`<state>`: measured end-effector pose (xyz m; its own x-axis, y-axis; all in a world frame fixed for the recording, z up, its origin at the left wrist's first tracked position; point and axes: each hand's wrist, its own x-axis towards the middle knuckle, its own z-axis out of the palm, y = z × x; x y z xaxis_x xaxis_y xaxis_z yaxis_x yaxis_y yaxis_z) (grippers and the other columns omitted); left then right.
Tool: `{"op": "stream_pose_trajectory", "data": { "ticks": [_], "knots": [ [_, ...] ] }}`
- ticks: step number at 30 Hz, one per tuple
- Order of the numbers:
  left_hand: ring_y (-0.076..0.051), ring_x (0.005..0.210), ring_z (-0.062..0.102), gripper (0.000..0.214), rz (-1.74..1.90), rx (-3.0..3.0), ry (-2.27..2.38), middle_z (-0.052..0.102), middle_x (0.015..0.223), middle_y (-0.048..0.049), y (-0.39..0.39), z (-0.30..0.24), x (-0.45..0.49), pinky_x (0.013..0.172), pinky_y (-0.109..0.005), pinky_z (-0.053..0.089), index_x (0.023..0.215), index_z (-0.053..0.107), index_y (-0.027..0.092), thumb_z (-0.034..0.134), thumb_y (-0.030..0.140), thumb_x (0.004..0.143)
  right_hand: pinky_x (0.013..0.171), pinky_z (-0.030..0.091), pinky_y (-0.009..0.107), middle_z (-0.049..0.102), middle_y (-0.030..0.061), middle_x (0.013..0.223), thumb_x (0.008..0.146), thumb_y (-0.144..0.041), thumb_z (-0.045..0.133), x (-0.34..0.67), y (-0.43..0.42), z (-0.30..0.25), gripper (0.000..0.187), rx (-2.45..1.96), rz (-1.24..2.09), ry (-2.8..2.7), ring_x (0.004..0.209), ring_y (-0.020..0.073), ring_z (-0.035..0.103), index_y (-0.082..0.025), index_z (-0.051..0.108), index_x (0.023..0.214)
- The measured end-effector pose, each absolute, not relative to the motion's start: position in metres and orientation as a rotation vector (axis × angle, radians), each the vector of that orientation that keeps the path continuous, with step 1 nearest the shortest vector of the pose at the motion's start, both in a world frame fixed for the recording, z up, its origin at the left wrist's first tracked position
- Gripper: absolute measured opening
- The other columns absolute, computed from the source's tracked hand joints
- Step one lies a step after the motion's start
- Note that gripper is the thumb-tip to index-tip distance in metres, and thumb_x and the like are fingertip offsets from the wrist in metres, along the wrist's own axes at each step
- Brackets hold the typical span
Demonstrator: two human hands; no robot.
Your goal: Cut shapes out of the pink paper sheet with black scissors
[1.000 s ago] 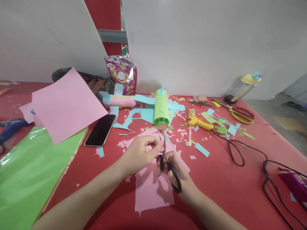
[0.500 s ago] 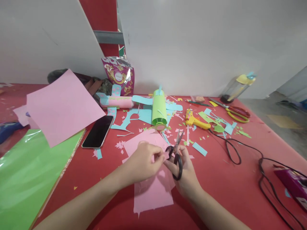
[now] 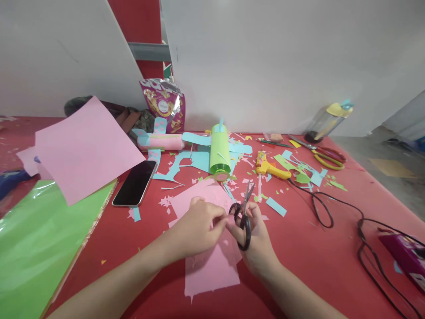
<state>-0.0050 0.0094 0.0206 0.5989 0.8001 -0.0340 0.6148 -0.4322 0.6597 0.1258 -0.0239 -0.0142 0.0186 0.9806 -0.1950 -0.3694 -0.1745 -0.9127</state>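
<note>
A red table [image 3: 299, 266] fills the lower part of the view, and white boards [image 3: 265, 66] stand behind it, with a red pillar [image 3: 136, 22] in the gap between them. To the right of the table a grey floor [image 3: 392, 177] is visible.

The landmark is the green tube [image 3: 220, 150], which lies near the middle of the table. Just in front of it lies a pink sheet [image 3: 212, 266] with cut edges, and both hands are over this sheet. The left hand [image 3: 195, 228] pinches a small pink scrap [image 3: 230, 218] between thumb and fingertips, the other fingers curled in. The right hand [image 3: 254, 239] is closed around the black handles of the scissors [image 3: 243, 215], whose blades point up toward the tube and are almost shut.

Left of the tube lie a pink tube [image 3: 162, 141], blue cut paper [image 3: 186, 161] and a phone [image 3: 134, 183] with dark screen. Farther left, a big pink paper [image 3: 83, 148] lies partly over a green sheet [image 3: 40, 239]. Behind the tube, to the left, a snack bag [image 3: 162, 104] leans against the board. Right of the tube lies a yellow glue gun [image 3: 270, 166], its black cable [image 3: 332, 212] running to the right edge. Beyond it are red-yellow scissors [image 3: 327, 156] and a lying bottle [image 3: 328, 119]. Many small paper bits cover the table around the tube.
</note>
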Motion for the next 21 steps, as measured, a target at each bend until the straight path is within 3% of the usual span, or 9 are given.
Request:
{"op": "stream_pose_trajectory", "data": {
  "ticks": [8,14,21],
  "knots": [
    [-0.008,0.047,0.032,0.028,0.383,2.183,1.106,0.048,0.050,0.0033,0.0100,0.0199,-0.0055,0.072,-0.029,0.032,0.052,0.044,0.015,0.036,0.018,0.078,0.047,0.032,0.016,0.042,-0.0053,0.072,0.060,-0.021,0.069,0.1261,-0.0241,-0.0141,0.033,-1.097,1.439,-0.807,0.058,0.0077,0.038,-0.023,0.038,0.073],
    [-0.011,0.056,0.041,0.024,0.364,2.132,1.142,0.057,0.058,-0.0001,0.0095,0.0235,-0.0074,0.074,-0.031,0.034,0.058,0.052,0.016,0.038,0.020,0.077,0.048,0.032,0.017,0.042,-0.0054,0.073,0.061,-0.020,0.067,0.1263,-0.0240,-0.0143,0.032,-1.122,1.436,-0.849,0.055,0.0071,0.037,-0.023,0.038,0.073],
    [-0.013,0.058,0.044,0.027,0.306,2.154,1.061,0.049,0.047,0.0014,0.0130,0.0279,-0.0129,0.068,-0.027,0.035,0.051,0.049,0.017,0.040,0.020,0.075,0.047,0.031,0.018,0.041,-0.0057,0.071,0.060,-0.023,0.067,0.1255,-0.0238,-0.0113,0.035,-1.101,1.510,-0.880,0.053,0.0065,0.037,-0.023,0.033,0.071]
  ]
}}
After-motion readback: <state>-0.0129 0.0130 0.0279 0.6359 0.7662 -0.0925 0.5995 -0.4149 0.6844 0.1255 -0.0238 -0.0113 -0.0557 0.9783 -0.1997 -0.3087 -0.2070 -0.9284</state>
